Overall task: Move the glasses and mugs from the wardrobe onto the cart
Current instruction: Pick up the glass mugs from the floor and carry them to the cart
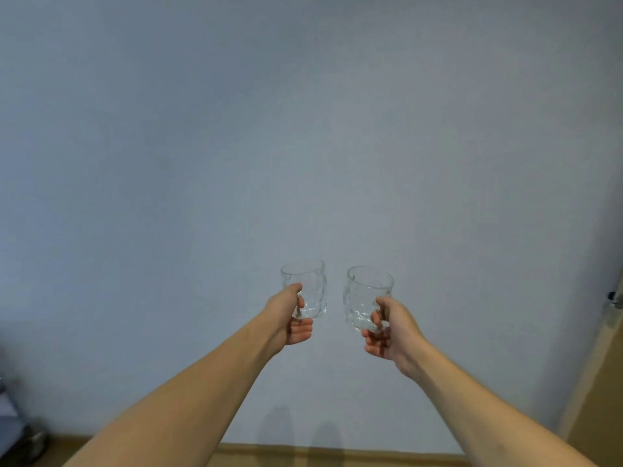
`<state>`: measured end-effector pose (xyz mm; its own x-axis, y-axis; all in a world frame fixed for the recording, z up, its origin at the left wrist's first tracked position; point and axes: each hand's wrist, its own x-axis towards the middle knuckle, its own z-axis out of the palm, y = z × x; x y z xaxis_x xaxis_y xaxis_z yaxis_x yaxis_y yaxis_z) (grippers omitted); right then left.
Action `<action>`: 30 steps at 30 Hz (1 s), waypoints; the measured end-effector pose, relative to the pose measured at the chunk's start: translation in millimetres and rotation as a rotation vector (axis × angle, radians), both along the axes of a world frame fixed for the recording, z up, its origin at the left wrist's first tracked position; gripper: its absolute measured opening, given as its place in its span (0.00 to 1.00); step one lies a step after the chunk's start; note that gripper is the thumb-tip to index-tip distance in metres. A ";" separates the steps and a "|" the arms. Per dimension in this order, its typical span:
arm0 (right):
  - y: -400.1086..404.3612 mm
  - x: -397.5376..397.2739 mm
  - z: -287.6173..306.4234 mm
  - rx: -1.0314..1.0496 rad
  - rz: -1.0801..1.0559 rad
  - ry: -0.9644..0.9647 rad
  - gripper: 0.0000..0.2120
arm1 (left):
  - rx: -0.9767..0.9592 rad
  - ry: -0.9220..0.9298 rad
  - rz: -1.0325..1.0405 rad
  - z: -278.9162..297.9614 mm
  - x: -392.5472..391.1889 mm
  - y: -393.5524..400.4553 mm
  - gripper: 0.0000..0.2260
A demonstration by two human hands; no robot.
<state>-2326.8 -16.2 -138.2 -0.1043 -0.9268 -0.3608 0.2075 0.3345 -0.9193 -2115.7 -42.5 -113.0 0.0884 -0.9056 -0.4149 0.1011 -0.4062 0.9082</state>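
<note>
Head view: left hand [290,318] is gripping one clear mug [305,287], right hand [391,330] another mug [367,298] — apart, unlabelled, mid-frame before bare wall [303,129].

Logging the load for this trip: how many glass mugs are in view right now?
2. One mug is gripped in the left hand, the other mug in the right hand, both held upright, side by side, before the wall. No others show here.
</note>
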 end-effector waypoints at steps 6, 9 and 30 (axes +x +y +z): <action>-10.6 140.0 -7.4 0.015 0.170 0.011 0.23 | -0.008 -0.040 0.178 -7.2 143.1 25.5 0.14; -13.2 205.6 -12.5 0.023 0.256 0.016 0.22 | 0.011 -0.041 0.265 -12.1 207.1 40.7 0.15; -26.1 615.4 -37.8 0.075 0.968 0.107 0.20 | 0.131 0.003 0.980 -52.4 532.6 153.6 0.18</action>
<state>-1711.5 -42.3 -176.0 0.6543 -0.6041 -0.4549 -0.2710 0.3743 -0.8868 -1583.2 111.0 -165.4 0.7736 -0.3794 -0.5076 0.4482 -0.2386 0.8615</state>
